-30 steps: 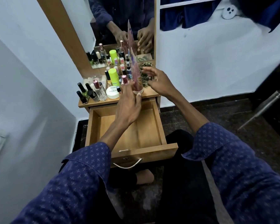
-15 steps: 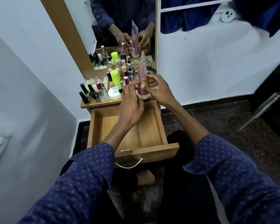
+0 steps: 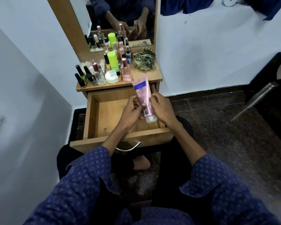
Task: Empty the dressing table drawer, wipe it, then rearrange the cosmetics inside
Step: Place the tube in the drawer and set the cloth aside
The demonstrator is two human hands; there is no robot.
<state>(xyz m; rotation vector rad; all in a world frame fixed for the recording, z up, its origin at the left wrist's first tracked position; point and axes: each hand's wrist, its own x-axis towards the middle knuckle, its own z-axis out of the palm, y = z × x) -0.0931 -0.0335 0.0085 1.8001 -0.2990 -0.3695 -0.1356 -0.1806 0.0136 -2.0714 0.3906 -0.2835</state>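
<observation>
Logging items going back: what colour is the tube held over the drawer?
Pink tube with a blue label band and a whitish cap, per the head view.

The small print on the pink plastic tube with a blue band (image 3: pixel 142 96) is too blurred to read, the left hand (image 3: pixel 131 112) hides part of the open wooden drawer's floor (image 3: pixel 107 117), and both patterned blue sleeves (image 3: pixel 78 189) run off the bottom edge.
</observation>
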